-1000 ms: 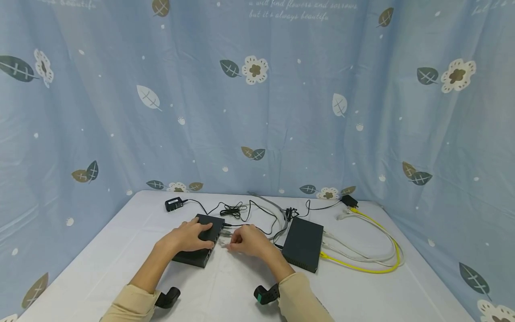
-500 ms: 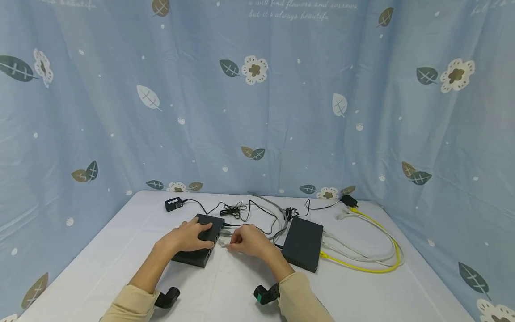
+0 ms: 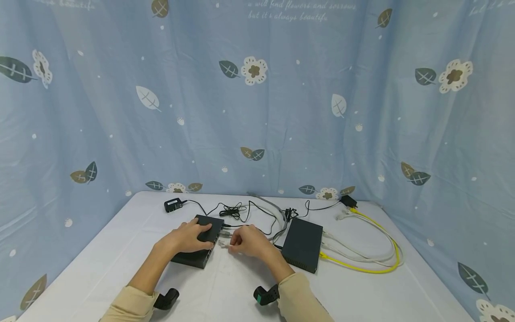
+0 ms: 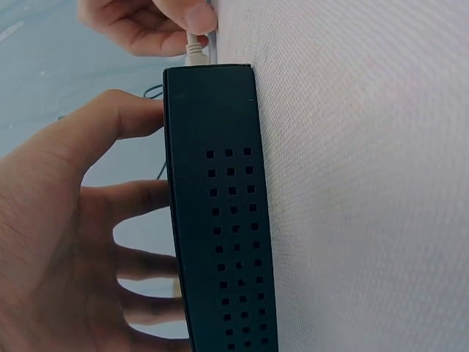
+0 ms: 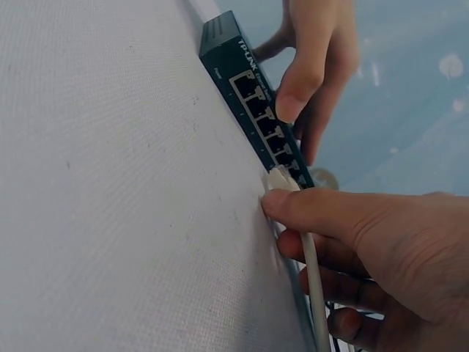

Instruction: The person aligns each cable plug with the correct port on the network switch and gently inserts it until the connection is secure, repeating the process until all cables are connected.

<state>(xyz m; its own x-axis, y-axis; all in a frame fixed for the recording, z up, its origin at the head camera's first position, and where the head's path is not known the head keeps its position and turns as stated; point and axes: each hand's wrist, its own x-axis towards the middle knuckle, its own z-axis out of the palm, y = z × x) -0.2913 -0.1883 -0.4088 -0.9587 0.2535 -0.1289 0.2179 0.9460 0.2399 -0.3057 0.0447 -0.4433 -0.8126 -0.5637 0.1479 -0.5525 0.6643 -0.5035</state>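
Observation:
My left hand rests with spread fingers on top of a black TP-LINK Ethernet switch, its thumb over the edge with the ports. In the left wrist view the fingertips touch the top face of the switch. My right hand pinches a white Ethernet cable just behind its clear plug. In the right wrist view the plug is close to the row of ports; whether its tip is inside one I cannot tell. A grey cable end and a black power lead meet the same side further back.
Right of my hands lies a second black box with a yellow cable and white cables at its right side. Power adapters stand at the back left and back right. Bundled black cords and a grey cable lie between.

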